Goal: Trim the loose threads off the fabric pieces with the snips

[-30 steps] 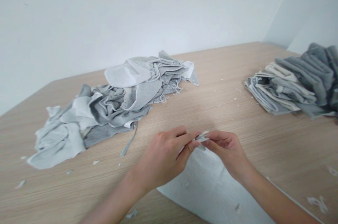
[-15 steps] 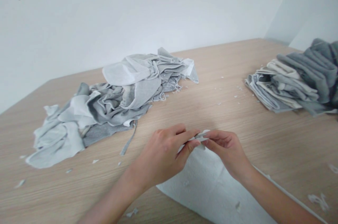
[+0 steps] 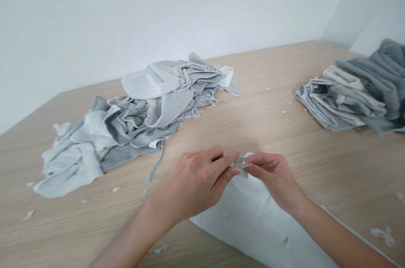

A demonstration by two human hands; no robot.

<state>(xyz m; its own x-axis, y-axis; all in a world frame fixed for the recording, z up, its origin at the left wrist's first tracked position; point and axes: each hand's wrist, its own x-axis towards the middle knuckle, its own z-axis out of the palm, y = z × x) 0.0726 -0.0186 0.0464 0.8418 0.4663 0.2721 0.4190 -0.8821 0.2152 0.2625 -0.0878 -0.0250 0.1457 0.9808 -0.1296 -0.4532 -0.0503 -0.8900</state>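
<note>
A pale grey-white piece of fabric (image 3: 253,221) lies on the table and rises at its far end into my hands. My left hand (image 3: 202,179) pinches a folded grey edge of it between thumb and forefinger. Close by on the right, my right hand (image 3: 272,175) grips the same bit of edge with its fingertips. A small grey strip and a white lip of cloth show in the narrow gap between the two hands. The fingertips hide part of what they hold.
A crumpled heap of grey and white fabric (image 3: 126,124) spreads over the table (image 3: 262,133) at the left. Folded grey and cream cloths (image 3: 357,91) are stacked at the right. Lint and thread scraps (image 3: 382,234) are scattered about. A white wall (image 3: 177,11) stands behind.
Both hands stay nearly in place, still pinching the fabric edge. The grey edge between the fingertips looks parted a little more. The whole view has shifted slightly.
</note>
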